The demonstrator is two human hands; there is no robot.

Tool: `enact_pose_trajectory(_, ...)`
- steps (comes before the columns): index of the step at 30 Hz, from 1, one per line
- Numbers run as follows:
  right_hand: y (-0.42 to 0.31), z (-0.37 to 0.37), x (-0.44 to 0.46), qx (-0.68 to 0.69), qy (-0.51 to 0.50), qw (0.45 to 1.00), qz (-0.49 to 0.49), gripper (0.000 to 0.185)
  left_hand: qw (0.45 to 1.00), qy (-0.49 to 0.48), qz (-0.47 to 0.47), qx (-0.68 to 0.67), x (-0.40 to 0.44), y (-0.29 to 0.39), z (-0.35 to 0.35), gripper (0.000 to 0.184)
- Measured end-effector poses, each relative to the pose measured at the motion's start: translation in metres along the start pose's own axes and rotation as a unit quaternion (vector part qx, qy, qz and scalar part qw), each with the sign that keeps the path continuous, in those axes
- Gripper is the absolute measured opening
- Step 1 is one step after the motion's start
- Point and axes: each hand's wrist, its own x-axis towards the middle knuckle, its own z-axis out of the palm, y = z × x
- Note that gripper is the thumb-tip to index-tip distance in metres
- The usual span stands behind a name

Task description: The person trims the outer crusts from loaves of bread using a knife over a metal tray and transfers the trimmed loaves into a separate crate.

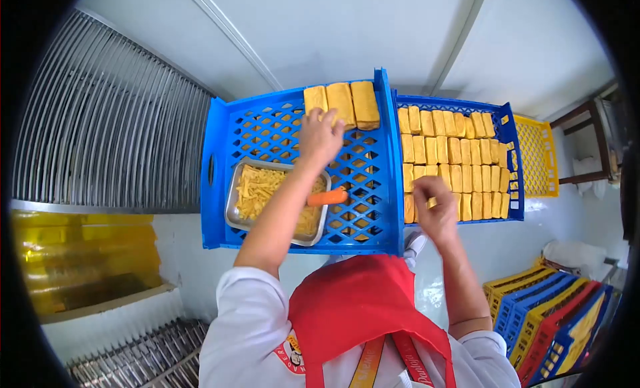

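Observation:
My left hand point(321, 140) reaches to the far end of the blue crate point(395, 188) in front of me. Its fingers and thumb close on the near end of a golden rectangular block point(315, 98), which looks like baked dough. Two more such blocks point(365, 105) lie alongside it. Under my left forearm is a metal tray point(230, 211) of yellow strips point(257, 189), with an orange handle point(328, 197) lying over its right edge. My right hand point(438, 208) hovers over the near left corner of a second blue crate point(508, 131), its fingers curled together; what they hold, if anything, is hidden.
Rows of golden blocks point(460, 148) fill the right crate. Beyond it stands a yellow crate point(537, 158). A metal rack point(113, 115) is on the left, above yellow sheets point(93, 255). Stacked coloured crates point(547, 308) stand at the lower right.

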Motion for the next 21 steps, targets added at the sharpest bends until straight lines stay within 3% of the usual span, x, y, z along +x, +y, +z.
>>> enact_pose_trajectory(2,-0.016,0.052,-0.02,-0.094,-0.042,0.985,-0.138,0.017,0.999,-0.029,-0.007,0.021,0.02,-0.037,-0.001,0.044)
enact_pose_trajectory(4,-0.028,0.101,-0.034,-0.11,-0.135,0.966,-0.192,0.024,0.997,-0.062,-0.009,0.046,0.027,-0.057,0.001,0.047)
enact_pose_trajectory(6,-0.031,0.146,-0.042,-0.249,-0.191,0.921,-0.229,0.034,0.986,-0.144,-0.041,0.067,0.034,-0.064,0.004,0.048)
enact_pose_trajectory(8,-0.025,0.18,-0.047,-0.283,-0.214,0.908,-0.222,0.038,0.99,-0.126,-0.035,0.057,0.041,-0.065,0.013,0.053)
enact_pose_trajectory(11,-0.017,0.201,-0.054,-0.357,-0.258,0.88,-0.177,0.046,0.984,-0.116,-0.12,-0.054,0.042,-0.073,0.021,0.061)
enact_pose_trajectory(15,0.001,0.2,-0.057,-0.434,-0.268,0.852,-0.118,0.053,0.974,-0.077,-0.191,-0.098,0.048,-0.103,0.025,0.056)
enact_pose_trajectory(16,-0.003,0.189,-0.052,-0.433,-0.267,0.852,-0.121,0.053,0.857,-0.084,-0.293,-0.415,0.047,-0.109,0.013,0.056)
enact_pose_trajectory(17,-0.012,0.175,-0.045,-0.457,-0.301,0.832,-0.092,0.051,0.635,-0.08,-0.357,-0.68,0.043,-0.113,0.002,0.056)
enact_pose_trajectory(18,-0.017,0.162,-0.038,-0.48,-0.333,0.809,-0.063,0.048,0.637,-0.077,-0.356,-0.679,0.036,-0.114,-0.013,0.056)
enact_pose_trajectory(20,-0.013,0.142,-0.031,-0.482,-0.325,0.81,-0.08,0.046,0.462,-0.146,-0.378,-0.789,0.009,-0.113,-0.049,0.061)
enact_pose_trajectory(21,-0.01,0.134,-0.028,-0.483,-0.318,0.811,-0.091,0.043,0.441,-0.167,-0.36,-0.805,-0.008,-0.114,-0.059,0.064)
